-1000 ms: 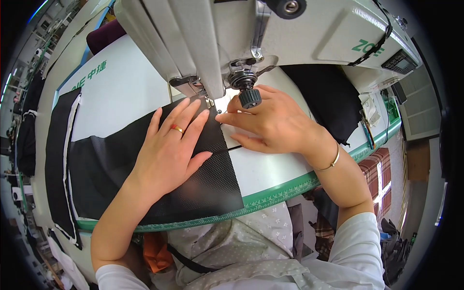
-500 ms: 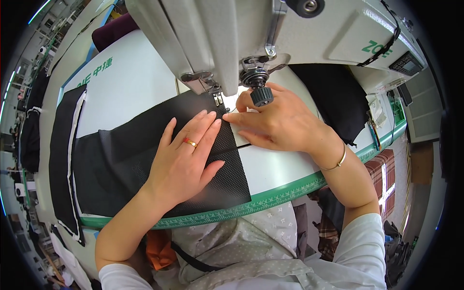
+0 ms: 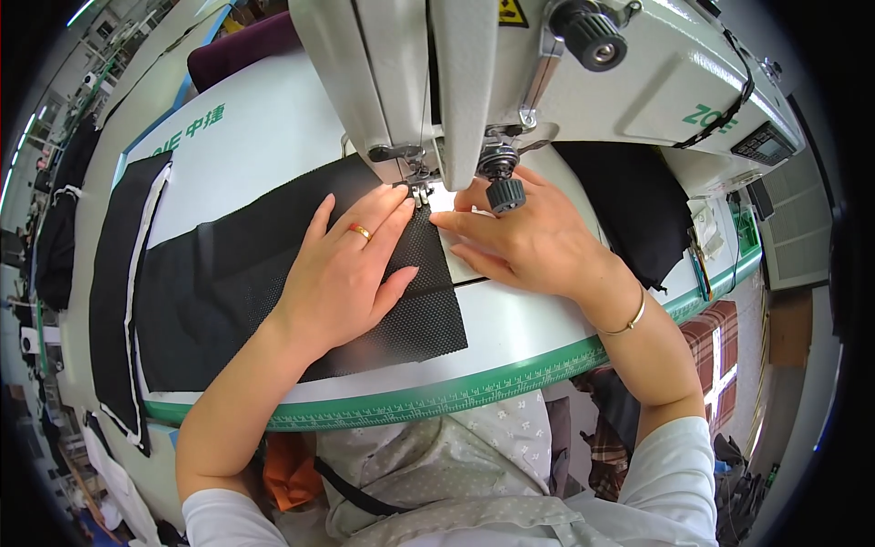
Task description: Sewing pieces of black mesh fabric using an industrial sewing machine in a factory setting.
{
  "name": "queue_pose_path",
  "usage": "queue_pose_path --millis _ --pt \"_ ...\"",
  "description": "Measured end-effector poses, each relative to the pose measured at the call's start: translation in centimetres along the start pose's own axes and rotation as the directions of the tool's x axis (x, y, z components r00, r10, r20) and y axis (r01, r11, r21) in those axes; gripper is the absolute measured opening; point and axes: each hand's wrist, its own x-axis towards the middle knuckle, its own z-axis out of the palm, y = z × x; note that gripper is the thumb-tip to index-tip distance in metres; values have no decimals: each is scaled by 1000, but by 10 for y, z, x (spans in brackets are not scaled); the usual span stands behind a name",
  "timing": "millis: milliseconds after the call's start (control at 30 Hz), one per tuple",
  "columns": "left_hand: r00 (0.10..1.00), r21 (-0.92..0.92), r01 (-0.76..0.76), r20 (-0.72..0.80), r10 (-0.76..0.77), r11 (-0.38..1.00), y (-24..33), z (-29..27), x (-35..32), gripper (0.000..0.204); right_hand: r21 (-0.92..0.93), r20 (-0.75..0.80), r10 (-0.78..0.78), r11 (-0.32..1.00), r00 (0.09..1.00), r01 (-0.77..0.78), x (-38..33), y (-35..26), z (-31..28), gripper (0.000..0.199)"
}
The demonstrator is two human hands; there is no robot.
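A piece of black perforated fabric point(image 3: 228, 273) lies flat on the white sewing table, its right edge under the presser foot point(image 3: 420, 196) of a sewing machine point(image 3: 392, 82). Flat on this fabric rests my left hand point(image 3: 342, 264), fingers spread, with the fingertips just left of the foot. My right hand point(image 3: 533, 232) is to the right of the foot, beside a black knurled knob point(image 3: 506, 194). Its index fingertip meets the fabric's edge, and the thumb stands apart below. Some of the right hand's other fingers are partly hidden behind the knob.
A black strip with a white edge point(image 3: 123, 292) lies at the left. More black fabric point(image 3: 629, 210) sits under the machine arm at right, near some thin tools point(image 3: 700, 269). A green ruler edge point(image 3: 437, 394) borders the table's front. Rolled dark purple cloth point(image 3: 241, 50) lies at the back.
The perforated fabric has slid away from me, so its near edge lies farther from the ruler edge. My left hand moved with it, closer to the presser foot. The view has shifted slightly.
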Motion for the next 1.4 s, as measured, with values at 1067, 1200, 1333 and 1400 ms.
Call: queue_pose_path --millis 1067,1200,1333,1400 --pt "813 106 539 193 -549 835 38 -84 -129 61 389 344 21 907 939 -163 -3 13 -42 12" --pt "907 -349 315 384 -172 883 96 -87 -115 49 -136 -31 395 908 918 -396 -20 29 -56 14" --pt "989 -414 97 144 -40 905 81 -57 -80 49 -77 -70 288 953 955 -293 -7 2 -29 15" --pt "999 -258 1 -38 -11 966 66 -41 -44 56 57 -3 189 981 982 -188 -6 -14 -20 25"
